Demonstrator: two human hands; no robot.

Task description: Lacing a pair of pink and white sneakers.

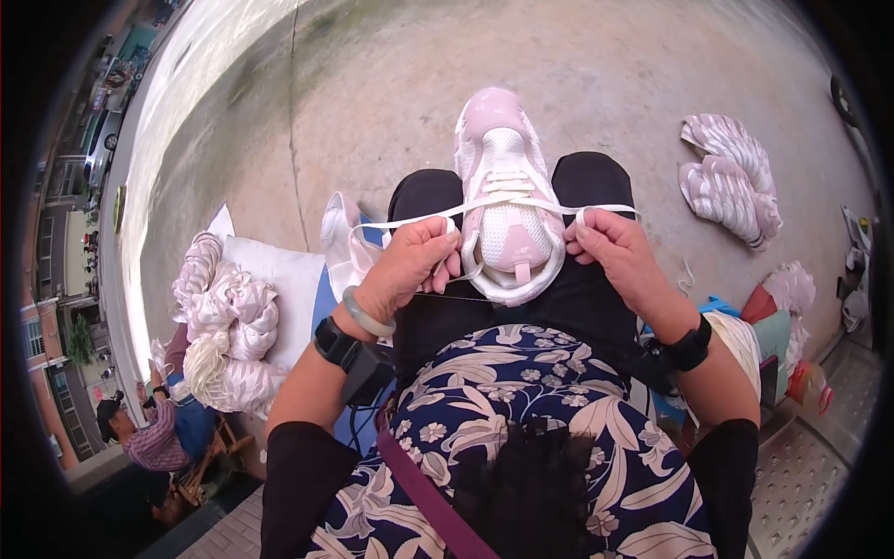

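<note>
A pink and white sneaker [504,168] rests between my knees, toe pointing away from me. A white shoelace [521,201] runs across its upper eyelets and out to both sides. My left hand [410,265] grips the lace's left end beside the shoe's tongue. My right hand [615,250] pinches the right end of the lace, drawn taut. Both wrists carry black bands, and a pale green bangle sits on the left wrist.
A heap of pink and white shoes [228,321] lies on a white sheet to my left. Two more pink shoes [731,182] lie on the concrete floor at right. Bags and coloured items [778,331] sit near my right. Another person [154,433] sits at lower left.
</note>
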